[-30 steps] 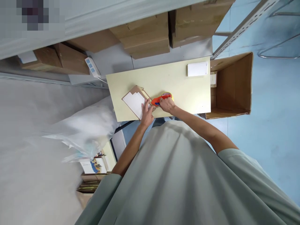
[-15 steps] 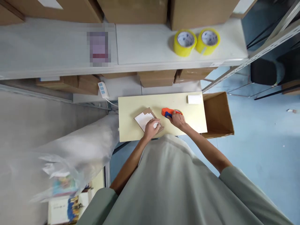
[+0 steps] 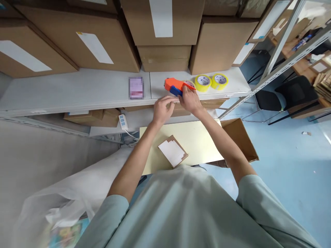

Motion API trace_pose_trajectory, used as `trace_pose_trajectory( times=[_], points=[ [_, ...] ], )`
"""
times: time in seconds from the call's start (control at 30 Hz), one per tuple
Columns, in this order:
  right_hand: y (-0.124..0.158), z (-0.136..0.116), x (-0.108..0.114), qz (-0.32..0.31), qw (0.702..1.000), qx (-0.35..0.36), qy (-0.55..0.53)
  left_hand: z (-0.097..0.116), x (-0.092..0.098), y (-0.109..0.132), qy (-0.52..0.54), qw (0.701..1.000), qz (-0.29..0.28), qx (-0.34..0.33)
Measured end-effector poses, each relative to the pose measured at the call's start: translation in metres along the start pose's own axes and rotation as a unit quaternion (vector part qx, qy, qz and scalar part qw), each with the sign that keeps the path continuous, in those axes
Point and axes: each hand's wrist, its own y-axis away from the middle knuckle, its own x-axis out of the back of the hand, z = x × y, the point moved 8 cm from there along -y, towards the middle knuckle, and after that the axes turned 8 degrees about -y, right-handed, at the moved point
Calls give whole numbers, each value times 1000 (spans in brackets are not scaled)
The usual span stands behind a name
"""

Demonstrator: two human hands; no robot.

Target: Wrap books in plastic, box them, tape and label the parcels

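An orange and blue tape dispenser [image 3: 173, 85] is raised in front of the grey shelf edge, with my right hand [image 3: 191, 100] closed around it. Part of a tape roll shows behind that hand. My left hand [image 3: 162, 111] is up beside it, fingers stretched towards the dispenser and thumb apart, with nothing visible in them. Below both hands, a flat brown cardboard parcel [image 3: 185, 156] lies tilted on the pale yellow table [image 3: 204, 143]. White paper [image 3: 170, 151] covers most of its top.
Two yellow tape rolls [image 3: 203, 82] stand on the grey shelf [image 3: 100, 86], under large cardboard boxes [image 3: 165, 57]. A white power strip [image 3: 123, 122] hangs at left. An open carton [image 3: 239, 139] stands right of the table. Clear plastic [image 3: 85, 179] bulges at left.
Both hands have risen from the table to the shelf edge, the right one carrying the tape dispenser. My left hand has left the parcel. The view has tipped upward.
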Motion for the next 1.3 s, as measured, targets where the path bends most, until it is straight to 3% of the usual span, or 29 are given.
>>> trace_pose_trajectory(
  times=[0.1,0.23,0.33,0.4,0.5,0.57,0.7,0.77,0.83,0.93,1.03,1.13,1.2,1.3],
  points=[
    [-45,-4,-11,17,1000,8,6,-3,28,-6,-5,1000,21,11],
    [-78,1,-37,4,1000,-22,-2,-13,51,13,-6,999,26,48],
    [-82,2,-47,-9,999,-40,-4,-33,47,39,8,996,-3,84],
    [-73,1,-42,13,999,-36,-13,-55,30,62,26,992,-46,116],
    [-35,2,-36,66,997,-32,-25,-96,-11,107,48,975,-133,170],
    [12,11,-44,80,995,-47,-36,-126,-39,143,43,960,-181,209],
    [150,40,-102,20,973,-171,-154,-181,-89,216,-16,911,-265,315],
    [232,52,-144,-67,927,-299,-218,-197,-110,241,-49,886,-303,348],
    [309,52,-179,-135,857,-421,-265,-205,-130,254,-71,869,-335,358],
    [380,32,-212,-149,745,-534,-369,-208,-155,256,-88,858,-354,360],
    [403,8,-233,-73,604,-611,-506,-205,-170,251,-105,857,-355,359],
    [400,-8,-244,0,481,-643,-596,-198,-174,247,-100,864,-347,350],
    [394,-13,-243,28,452,-645,-615,-193,-166,245,-90,876,-319,350],
    [386,-11,-232,54,485,-615,-619,-185,-139,239,-81,898,-259,346]
  ],
)
